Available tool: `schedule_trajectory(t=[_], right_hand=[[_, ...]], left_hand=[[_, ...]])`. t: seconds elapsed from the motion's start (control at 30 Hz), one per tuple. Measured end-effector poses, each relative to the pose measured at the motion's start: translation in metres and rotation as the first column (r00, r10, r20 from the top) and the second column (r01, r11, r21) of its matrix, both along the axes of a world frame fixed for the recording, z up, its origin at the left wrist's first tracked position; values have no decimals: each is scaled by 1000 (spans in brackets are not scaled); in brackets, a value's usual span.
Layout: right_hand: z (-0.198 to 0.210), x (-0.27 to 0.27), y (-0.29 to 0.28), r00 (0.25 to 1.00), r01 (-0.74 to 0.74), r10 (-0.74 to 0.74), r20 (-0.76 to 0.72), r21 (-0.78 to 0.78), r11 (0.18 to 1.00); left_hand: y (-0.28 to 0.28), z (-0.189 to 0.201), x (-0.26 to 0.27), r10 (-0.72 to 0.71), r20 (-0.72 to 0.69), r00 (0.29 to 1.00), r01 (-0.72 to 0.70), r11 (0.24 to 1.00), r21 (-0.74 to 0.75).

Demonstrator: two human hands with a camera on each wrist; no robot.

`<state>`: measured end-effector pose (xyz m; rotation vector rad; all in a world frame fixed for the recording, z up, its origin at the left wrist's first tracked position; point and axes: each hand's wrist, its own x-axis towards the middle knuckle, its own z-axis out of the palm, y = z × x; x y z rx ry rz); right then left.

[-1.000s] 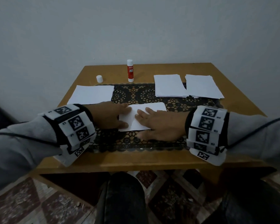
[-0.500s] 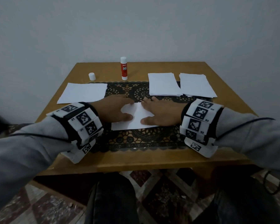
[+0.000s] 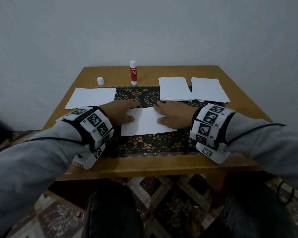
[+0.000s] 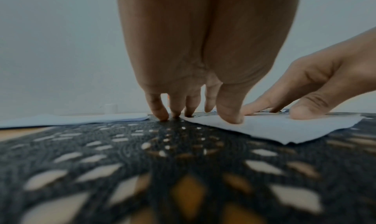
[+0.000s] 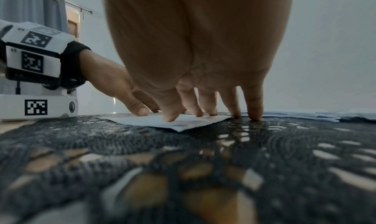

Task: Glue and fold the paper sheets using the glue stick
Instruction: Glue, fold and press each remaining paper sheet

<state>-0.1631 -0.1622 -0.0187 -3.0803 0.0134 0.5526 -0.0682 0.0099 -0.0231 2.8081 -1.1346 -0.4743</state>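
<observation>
White folded sheet [image 3: 145,123] lies flat on the black lace runner [image 3: 150,143], at the middle of the bench [image 3: 144,167] toward its near edge. Left hand [image 3: 120,114] presses the sheet's left end and right hand [image 3: 172,115] its right end. Both are released and flat, fingers straight, thumbs on the paper, gripping nothing. In the wrist views some outer fingertips land on the runner beyond the sheet's far edge. Judgement: hands spread apart to flatten the fold and bed the glued faces together; pressing step, near its end for this sheet.

Glue stick [image 3: 133,72] stands upright at the far edge, uncapped by the look of it, with its white cap [image 3: 100,81] apart toward the far left corner, likely left off for the next sheet. Single sheet [image 3: 91,97] lies at the left edge. Two paper stacks [image 3: 193,89] sit side by side toward the far right corner, within reach.

Bench is light brown wood against a plain pale wall. Floor below is patterned tile. Light is dim.
</observation>
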Motion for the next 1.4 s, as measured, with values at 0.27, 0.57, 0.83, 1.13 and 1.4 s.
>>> schedule_trajectory(t=[0.27, 0.57, 0.83, 1.13, 1.4], right_hand=[[0, -7, 5, 992, -91, 88, -86, -33, 995], [-4, -5, 3, 986, -127, 126, -105, -6, 992], [-4, 2, 2, 970, -163, 169, 172, -50, 985], [-3, -1, 1, 951, -143, 129, 280, 33, 989], [-3, 1, -3, 949, -20, 4, 315, 50, 999]], left_hand=[[0, 1, -1, 18, -16, 1000, -17, 999, 40], [2, 3, -2, 40, 32, 999, -38, 998, -56], [0, 10, -6, -119, -29, 992, 112, 977, -181], [2, 3, 6, 51, 144, 988, -28, 987, -160], [2, -2, 11, 51, 174, 983, -26, 990, -138]])
